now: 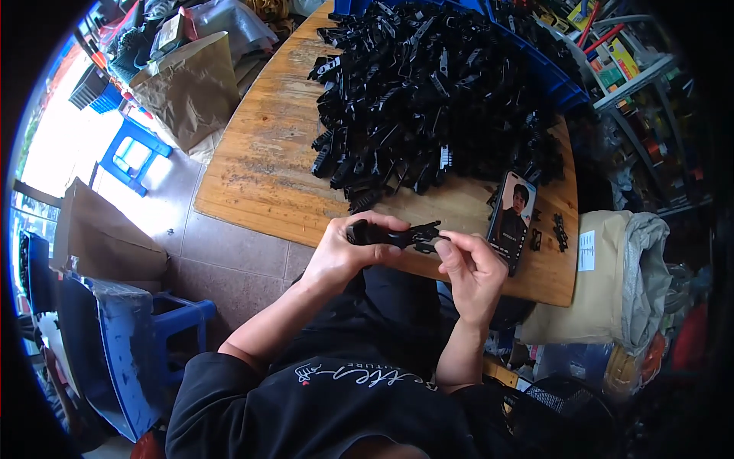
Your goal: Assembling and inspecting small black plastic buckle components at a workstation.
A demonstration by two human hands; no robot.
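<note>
My left hand [336,252] is closed around a black plastic part [376,235], with thumb and fingers on opposite sides of it. The part has a thicker rounded body and a thin, toothed, branching end that points right. At that thin end, the fingertips of my right hand [474,268] are pinched together; whether they grip the same part or a separate small piece is too small to tell. Both hands are just above the near edge of the wooden table [252,176]. Beyond them lies a large heap of similar black plastic parts [436,99].
A phone [511,218] with a lit screen lies right of my hands, beside a few loose black pieces [560,232]. Blue crates [547,61] stand behind the heap. Blue stools [134,153], cardboard boxes [115,237] and a wrapped tan package [581,283] surround the table.
</note>
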